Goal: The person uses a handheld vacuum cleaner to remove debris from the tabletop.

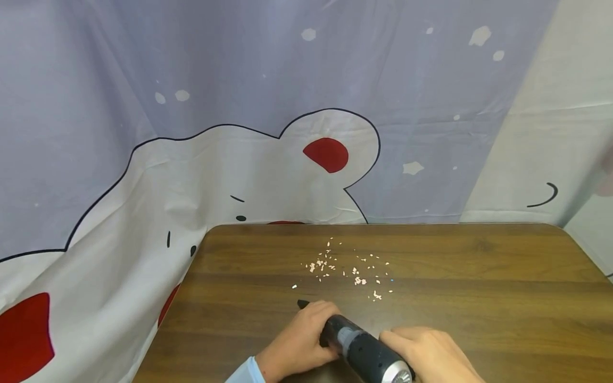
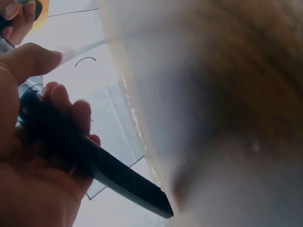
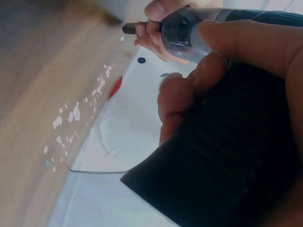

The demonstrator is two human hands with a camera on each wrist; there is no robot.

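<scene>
A black handheld vacuum cleaner (image 1: 366, 351) with a clear front section lies slantwise between both hands at the near side of the wooden table (image 1: 230, 298). My left hand (image 1: 304, 335) holds the black narrow nozzle (image 2: 125, 179) at its front, fingers curled round it in the left wrist view. The nozzle's tip pokes out past those fingers, pointing toward the table's far left. With my right hand (image 1: 431, 351) I grip the thick black handle (image 3: 222, 146). Small pale scraps (image 1: 359, 279) are scattered on the tabletop beyond the hands.
A printed curtain (image 1: 239, 175) in white and lilac hangs right behind the table's far edge and down its left side. One white scrap (image 1: 294, 286) lies apart from the others, close to the nozzle. A tiny blue speck (image 1: 391, 280) lies among the scraps.
</scene>
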